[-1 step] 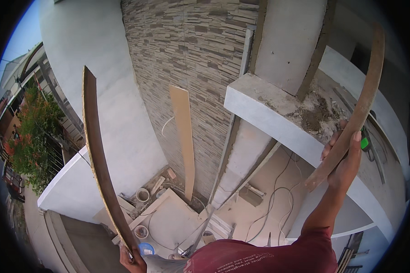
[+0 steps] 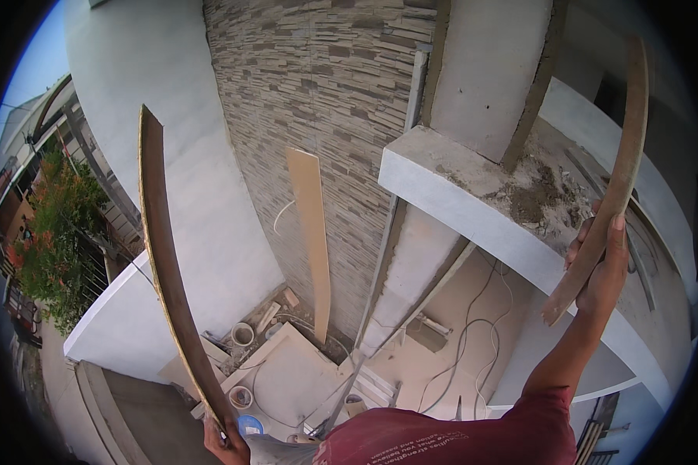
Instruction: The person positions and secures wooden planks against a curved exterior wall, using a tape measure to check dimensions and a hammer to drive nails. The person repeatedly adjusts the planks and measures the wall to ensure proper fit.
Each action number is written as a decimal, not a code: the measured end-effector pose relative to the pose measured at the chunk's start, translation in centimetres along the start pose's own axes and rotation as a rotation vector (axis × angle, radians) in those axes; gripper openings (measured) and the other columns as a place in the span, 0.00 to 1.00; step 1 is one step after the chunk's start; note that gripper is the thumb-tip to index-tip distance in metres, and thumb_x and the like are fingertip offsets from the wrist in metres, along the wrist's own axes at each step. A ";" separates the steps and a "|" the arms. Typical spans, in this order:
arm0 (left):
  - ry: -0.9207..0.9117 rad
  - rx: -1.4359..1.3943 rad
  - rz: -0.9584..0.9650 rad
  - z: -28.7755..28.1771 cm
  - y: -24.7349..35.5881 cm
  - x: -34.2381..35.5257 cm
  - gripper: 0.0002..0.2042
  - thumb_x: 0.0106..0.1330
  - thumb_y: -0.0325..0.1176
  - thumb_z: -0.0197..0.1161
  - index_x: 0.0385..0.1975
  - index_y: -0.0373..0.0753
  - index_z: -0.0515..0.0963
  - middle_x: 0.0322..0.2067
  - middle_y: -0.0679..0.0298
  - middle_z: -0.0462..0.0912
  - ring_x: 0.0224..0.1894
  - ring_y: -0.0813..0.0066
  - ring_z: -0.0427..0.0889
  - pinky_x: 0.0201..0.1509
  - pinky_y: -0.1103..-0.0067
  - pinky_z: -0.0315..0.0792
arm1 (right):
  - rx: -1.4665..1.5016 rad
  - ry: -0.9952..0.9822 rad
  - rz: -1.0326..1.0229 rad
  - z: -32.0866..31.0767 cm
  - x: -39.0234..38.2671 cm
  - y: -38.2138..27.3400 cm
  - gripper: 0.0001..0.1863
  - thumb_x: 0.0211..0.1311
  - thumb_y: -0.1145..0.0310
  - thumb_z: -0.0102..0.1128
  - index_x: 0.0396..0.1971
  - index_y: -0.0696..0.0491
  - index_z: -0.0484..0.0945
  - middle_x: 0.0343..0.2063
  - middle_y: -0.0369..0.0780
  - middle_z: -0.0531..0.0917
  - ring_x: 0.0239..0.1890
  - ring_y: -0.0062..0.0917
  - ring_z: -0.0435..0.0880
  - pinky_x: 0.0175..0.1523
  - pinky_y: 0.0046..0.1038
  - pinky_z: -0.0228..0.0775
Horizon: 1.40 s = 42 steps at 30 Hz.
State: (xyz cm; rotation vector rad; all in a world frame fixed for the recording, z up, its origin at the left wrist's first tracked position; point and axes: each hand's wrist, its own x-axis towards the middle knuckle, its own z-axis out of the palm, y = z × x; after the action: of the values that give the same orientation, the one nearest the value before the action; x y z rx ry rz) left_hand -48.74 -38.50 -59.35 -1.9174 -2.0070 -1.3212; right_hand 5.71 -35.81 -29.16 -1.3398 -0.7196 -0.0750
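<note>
At the lower left, my left hand (image 2: pixel 226 447) is closed round the bottom end of a long, narrow brown board (image 2: pixel 160 225). This board stands steeply, its pale, rough edge facing left. My right hand (image 2: pixel 607 271) is raised at the right, gripping a second brown strip (image 2: pixel 630 147) near its lower end. That strip slants up and away, above a dusty white ledge (image 2: pixel 473 213). Part of my right fingers is hidden behind it. A tan board (image 2: pixel 310 232) leans against the stone-patterned wall (image 2: pixel 318 93), touched by neither hand.
Below are buckets (image 2: pixel 243 334), a blue lid (image 2: pixel 250 425), rubble and a pale slab (image 2: pixel 287 372). Cables (image 2: pixel 464 349) lie on the floor at the right. A grey-faced column (image 2: pixel 488 77) rises from the ledge. A white curved wall (image 2: pixel 178 194) and a bush (image 2: pixel 54 225) stand left.
My right hand has shifted slightly right with its strip, whose lower end has moved right too. A green item on the ledge is now hidden. My left hand stays almost still.
</note>
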 end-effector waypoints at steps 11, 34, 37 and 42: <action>0.045 -0.018 0.265 6.0 2.6 4.3 0.11 0.65 0.35 0.65 0.27 0.32 0.78 0.22 0.47 0.77 0.25 0.43 0.76 0.28 0.60 0.69 | -1.570 -0.009 -0.241 -13.8 18.3 4.5 0.20 0.60 0.56 0.62 0.44 0.57 0.78 0.45 0.51 0.82 0.49 0.48 0.81 0.52 0.47 0.72; -0.003 -0.421 1.108 7.6 29.9 18.3 0.25 0.56 0.20 0.61 0.56 0.42 0.75 0.56 0.51 0.77 0.58 0.49 0.77 0.66 0.49 0.63 | -0.284 -0.099 -0.568 -8.3 14.9 2.0 0.19 0.67 0.61 0.62 0.49 0.61 0.76 0.40 0.45 0.81 0.42 0.27 0.79 0.49 0.28 0.71; 0.029 -0.279 1.183 7.4 31.6 21.1 0.23 0.57 0.22 0.60 0.54 0.45 0.78 0.56 0.54 0.78 0.58 0.52 0.78 0.67 0.50 0.63 | -0.324 0.208 -0.773 -9.1 15.2 1.0 0.19 0.63 0.66 0.64 0.49 0.60 0.75 0.37 0.45 0.79 0.40 0.31 0.80 0.49 0.32 0.71; 0.142 -0.146 1.249 5.4 33.0 26.5 0.21 0.58 0.23 0.60 0.53 0.47 0.80 0.55 0.55 0.78 0.59 0.54 0.77 0.68 0.51 0.64 | -1.006 0.273 -0.875 -12.0 15.1 -1.2 0.30 0.45 0.64 0.73 0.48 0.58 0.72 0.42 0.47 0.75 0.45 0.44 0.76 0.50 0.39 0.69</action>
State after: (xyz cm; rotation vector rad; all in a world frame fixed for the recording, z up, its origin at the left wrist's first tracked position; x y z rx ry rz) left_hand -24.14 -19.27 -30.32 -2.3002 -0.3504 -1.1071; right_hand 22.21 -41.72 -20.95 -1.7776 -1.0362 -1.4473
